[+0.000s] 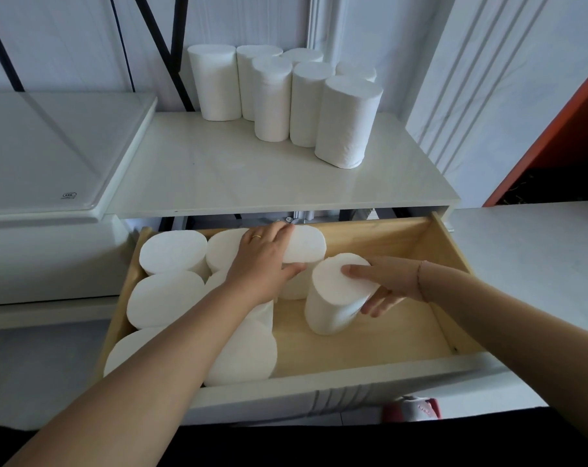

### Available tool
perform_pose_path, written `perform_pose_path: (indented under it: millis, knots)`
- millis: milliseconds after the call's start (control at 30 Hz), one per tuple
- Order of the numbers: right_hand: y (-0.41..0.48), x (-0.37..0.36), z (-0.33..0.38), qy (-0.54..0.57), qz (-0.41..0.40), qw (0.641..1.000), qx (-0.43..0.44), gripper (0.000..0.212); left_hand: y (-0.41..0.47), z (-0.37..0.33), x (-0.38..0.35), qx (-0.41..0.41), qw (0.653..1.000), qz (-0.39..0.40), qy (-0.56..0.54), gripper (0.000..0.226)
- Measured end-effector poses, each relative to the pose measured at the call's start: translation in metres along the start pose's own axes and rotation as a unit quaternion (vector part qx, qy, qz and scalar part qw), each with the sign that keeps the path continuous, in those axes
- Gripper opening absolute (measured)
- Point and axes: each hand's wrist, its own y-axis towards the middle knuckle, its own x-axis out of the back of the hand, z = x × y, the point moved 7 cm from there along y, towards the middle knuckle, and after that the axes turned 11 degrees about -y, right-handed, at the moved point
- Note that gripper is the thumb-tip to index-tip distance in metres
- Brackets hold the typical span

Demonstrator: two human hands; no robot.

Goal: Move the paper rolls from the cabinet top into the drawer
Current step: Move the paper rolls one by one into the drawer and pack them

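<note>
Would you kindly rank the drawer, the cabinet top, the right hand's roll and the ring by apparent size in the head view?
1. drawer, though nearer the camera than the cabinet top, so this pair is unsure.
2. cabinet top.
3. roll in the right hand.
4. ring on the left hand.

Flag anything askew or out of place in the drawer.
Only the roll gripped by the right hand: it tilts, unlike the upright rolls packed at the left of the drawer. Nothing looks spilled or damaged.
</note>
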Motion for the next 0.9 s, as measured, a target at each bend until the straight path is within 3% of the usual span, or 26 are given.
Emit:
perform_pose_path:
  millis: [233, 333, 900]
  knots:
    - [-0.006, -0.029, 0.006, 0.108, -0.01, 0.994, -0.005, 0.047, -0.001, 0.013, -0.006, -0.001, 0.997, 0.075, -0.016, 0.067]
    - [-0.007, -0.039, 0.007, 0.146, -0.001, 0.989, -0.009, 0.05, -0.004, 0.018, -0.007, -0.005, 0.995, 0.095, 0.017, 0.077]
    - [-0.001, -0.065, 0.03, 0.2, 0.015, 0.98, -0.012, 0.067, -0.004, 0.023, -0.011, 0.028, 0.993, 0.086, 0.072, 0.066]
